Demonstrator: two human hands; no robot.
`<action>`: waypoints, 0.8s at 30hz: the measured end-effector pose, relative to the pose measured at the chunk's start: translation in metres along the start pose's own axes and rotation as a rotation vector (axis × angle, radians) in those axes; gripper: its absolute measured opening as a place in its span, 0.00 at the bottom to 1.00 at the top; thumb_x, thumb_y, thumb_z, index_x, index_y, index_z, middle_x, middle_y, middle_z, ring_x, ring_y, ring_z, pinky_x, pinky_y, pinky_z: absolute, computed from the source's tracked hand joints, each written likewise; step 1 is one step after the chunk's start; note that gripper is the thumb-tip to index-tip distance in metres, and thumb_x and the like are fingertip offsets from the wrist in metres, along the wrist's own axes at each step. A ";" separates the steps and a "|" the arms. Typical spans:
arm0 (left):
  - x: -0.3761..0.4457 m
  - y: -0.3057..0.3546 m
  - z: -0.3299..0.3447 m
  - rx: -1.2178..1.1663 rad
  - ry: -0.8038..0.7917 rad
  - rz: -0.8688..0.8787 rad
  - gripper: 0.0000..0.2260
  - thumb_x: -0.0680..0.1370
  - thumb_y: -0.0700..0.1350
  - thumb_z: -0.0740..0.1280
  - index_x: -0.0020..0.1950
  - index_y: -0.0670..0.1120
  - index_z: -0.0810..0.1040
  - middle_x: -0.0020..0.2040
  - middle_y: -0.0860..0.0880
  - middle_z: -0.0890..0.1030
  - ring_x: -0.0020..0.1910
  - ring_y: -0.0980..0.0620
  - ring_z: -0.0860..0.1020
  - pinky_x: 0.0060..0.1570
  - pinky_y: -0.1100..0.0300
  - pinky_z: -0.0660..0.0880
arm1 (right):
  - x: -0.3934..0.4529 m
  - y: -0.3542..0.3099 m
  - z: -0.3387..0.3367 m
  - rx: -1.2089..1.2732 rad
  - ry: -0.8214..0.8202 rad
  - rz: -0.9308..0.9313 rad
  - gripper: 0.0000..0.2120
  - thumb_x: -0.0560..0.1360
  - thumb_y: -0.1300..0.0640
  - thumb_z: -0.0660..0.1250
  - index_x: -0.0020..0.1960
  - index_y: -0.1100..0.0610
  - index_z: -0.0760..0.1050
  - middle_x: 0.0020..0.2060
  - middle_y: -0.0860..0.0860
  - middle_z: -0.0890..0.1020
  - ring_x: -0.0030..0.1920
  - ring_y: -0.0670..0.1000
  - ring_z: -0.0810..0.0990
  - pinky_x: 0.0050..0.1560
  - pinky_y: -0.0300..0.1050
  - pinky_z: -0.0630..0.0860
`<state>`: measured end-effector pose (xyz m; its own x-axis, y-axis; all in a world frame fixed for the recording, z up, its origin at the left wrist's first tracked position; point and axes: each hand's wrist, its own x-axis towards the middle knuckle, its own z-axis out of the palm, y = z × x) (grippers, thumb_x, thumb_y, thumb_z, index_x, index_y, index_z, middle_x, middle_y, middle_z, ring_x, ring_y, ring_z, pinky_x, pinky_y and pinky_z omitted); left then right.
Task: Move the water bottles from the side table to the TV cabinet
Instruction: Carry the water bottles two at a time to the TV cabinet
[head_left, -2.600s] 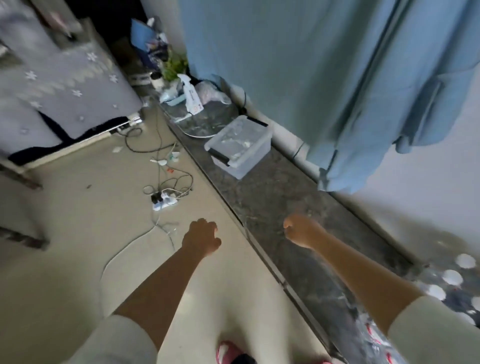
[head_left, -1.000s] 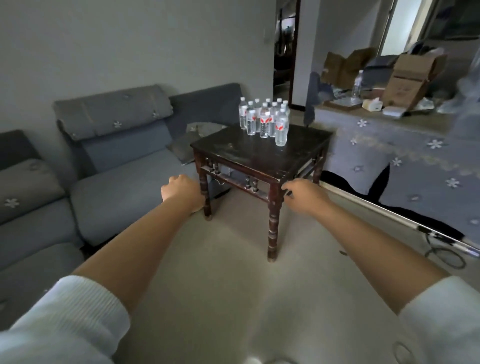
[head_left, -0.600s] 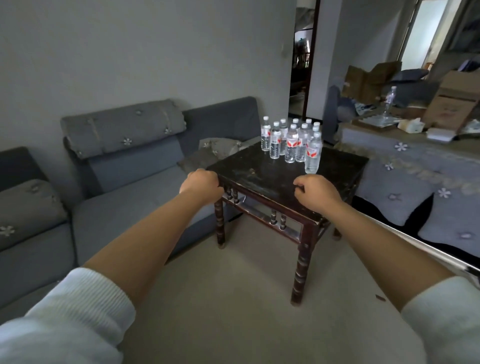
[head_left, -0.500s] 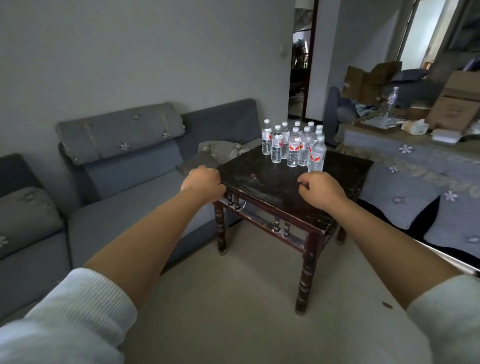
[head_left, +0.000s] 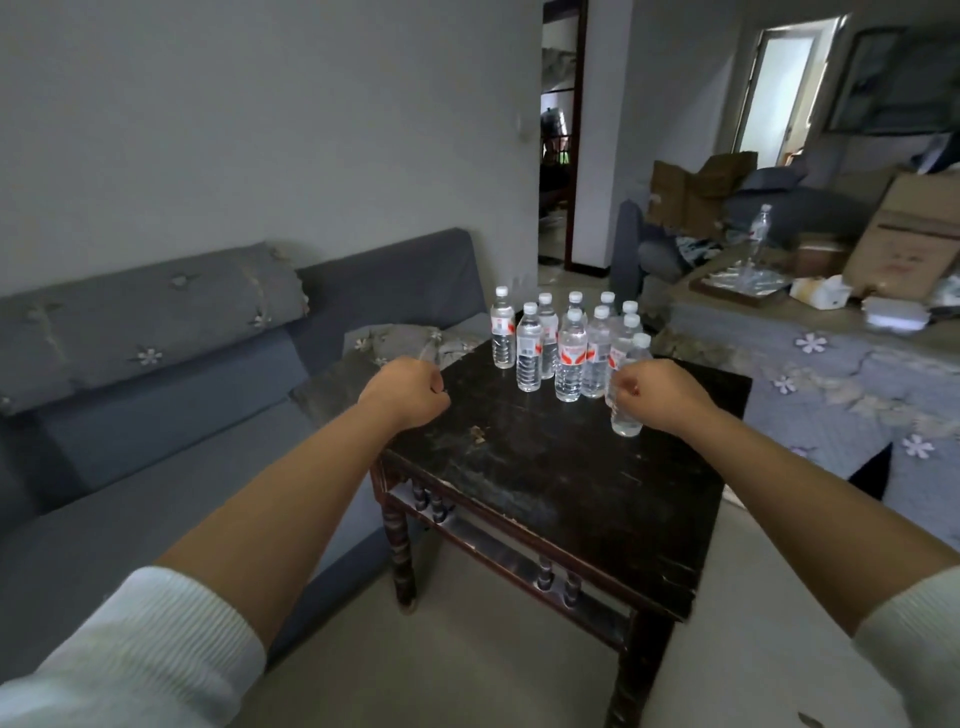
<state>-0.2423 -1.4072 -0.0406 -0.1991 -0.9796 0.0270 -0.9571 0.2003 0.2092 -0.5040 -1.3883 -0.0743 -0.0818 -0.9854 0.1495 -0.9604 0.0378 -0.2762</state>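
Note:
Several clear water bottles (head_left: 570, 358) with white caps and red-and-white labels stand in a tight group at the far side of the dark wooden side table (head_left: 545, 483). My left hand (head_left: 410, 392) is a closed fist over the table's left corner, holding nothing. My right hand (head_left: 662, 392) is also a fist, right beside the nearest bottle (head_left: 626, 418) and partly overlapping it. I cannot tell whether it touches that bottle. The TV cabinet is out of view.
A grey sofa (head_left: 171, 395) runs along the wall at left, with a cushion (head_left: 410, 343) next to the table. At right stands a cloth-covered surface (head_left: 831, 364) with cardboard boxes (head_left: 914, 234) and a lone bottle (head_left: 759, 228). A doorway (head_left: 558, 135) lies behind.
I have turned from the floor by the curtain to the side table and come closer. Both fists have moved forward over the tabletop, the right one reaching the nearest bottle.

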 end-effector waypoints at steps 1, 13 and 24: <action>0.026 0.002 -0.001 -0.003 0.014 0.011 0.14 0.78 0.45 0.61 0.61 0.42 0.77 0.62 0.40 0.76 0.61 0.42 0.74 0.59 0.54 0.72 | 0.022 0.006 -0.001 -0.004 0.001 0.021 0.11 0.77 0.58 0.60 0.51 0.62 0.79 0.50 0.60 0.82 0.51 0.59 0.79 0.43 0.46 0.71; 0.245 -0.028 0.012 0.043 -0.014 0.160 0.13 0.77 0.45 0.61 0.60 0.42 0.77 0.61 0.41 0.77 0.61 0.43 0.74 0.58 0.53 0.71 | 0.213 0.038 0.032 -0.037 0.027 0.186 0.12 0.77 0.59 0.60 0.57 0.61 0.77 0.52 0.60 0.81 0.53 0.58 0.79 0.52 0.52 0.76; 0.410 -0.028 0.029 -0.041 -0.158 0.464 0.11 0.77 0.44 0.63 0.56 0.41 0.79 0.58 0.42 0.80 0.56 0.45 0.77 0.51 0.58 0.71 | 0.283 0.063 0.065 -0.029 -0.015 0.629 0.14 0.76 0.58 0.62 0.60 0.61 0.75 0.58 0.60 0.79 0.58 0.58 0.77 0.54 0.47 0.73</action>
<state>-0.3037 -1.8140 -0.0640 -0.6353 -0.7719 -0.0219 -0.7513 0.6113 0.2488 -0.5699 -1.6756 -0.1109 -0.6300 -0.7752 -0.0464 -0.7365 0.6153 -0.2810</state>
